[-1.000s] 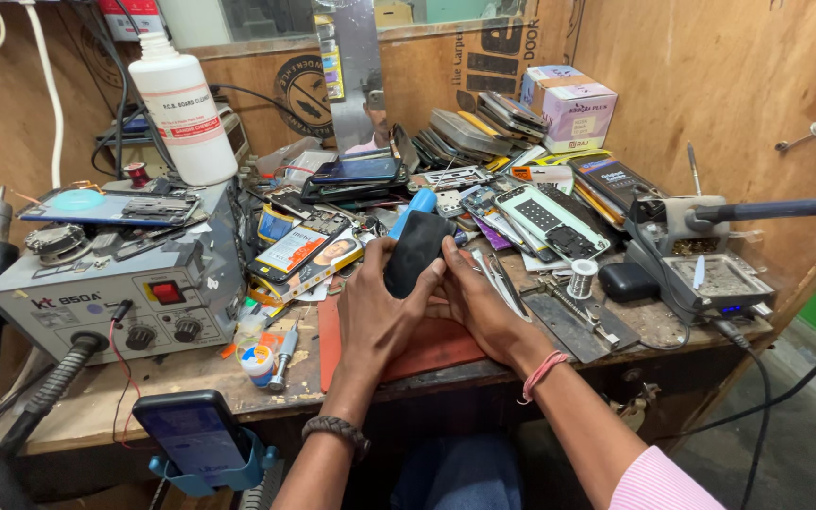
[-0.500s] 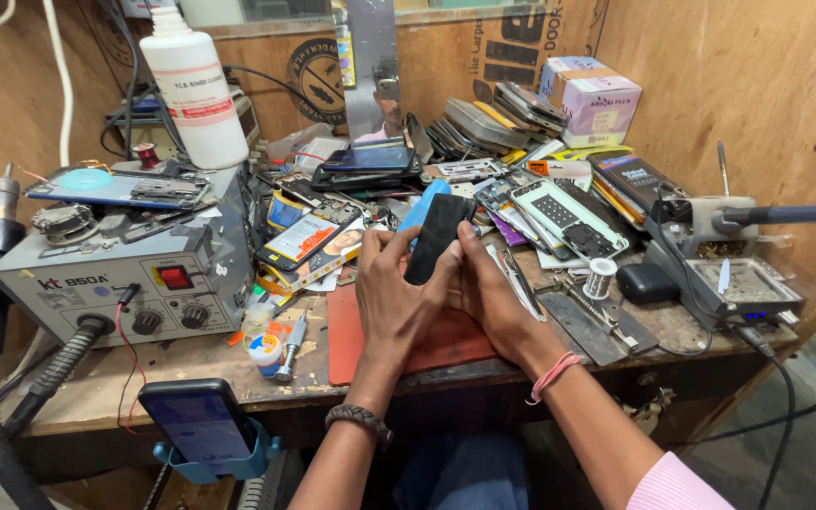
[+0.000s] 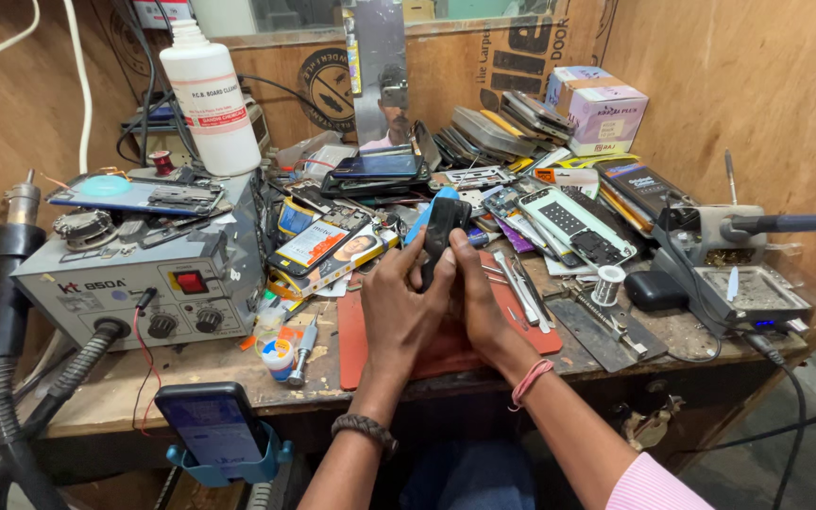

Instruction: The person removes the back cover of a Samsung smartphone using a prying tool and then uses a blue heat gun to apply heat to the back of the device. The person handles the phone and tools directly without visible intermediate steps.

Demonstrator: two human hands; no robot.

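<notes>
Head view: both hands clamped on the black phone (image 3: pixel 444 231), left hand (image 3: pixel 399 307) and right hand (image 3: pixel 476 297) pressed together over the red mat (image 3: pixel 521 326). Since a second ago it's tipped more upright, top toward 12 o'clock, so looks like they're working its edge.

Left hand (image 3: pixel 399 307) and right hand (image 3: pixel 479 302) raised together, fingers curled, wrists close

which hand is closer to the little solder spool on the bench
Right. The right hand grips the black phone just left of the solder spool; the left hand sits farther left, beyond the phone.
</notes>
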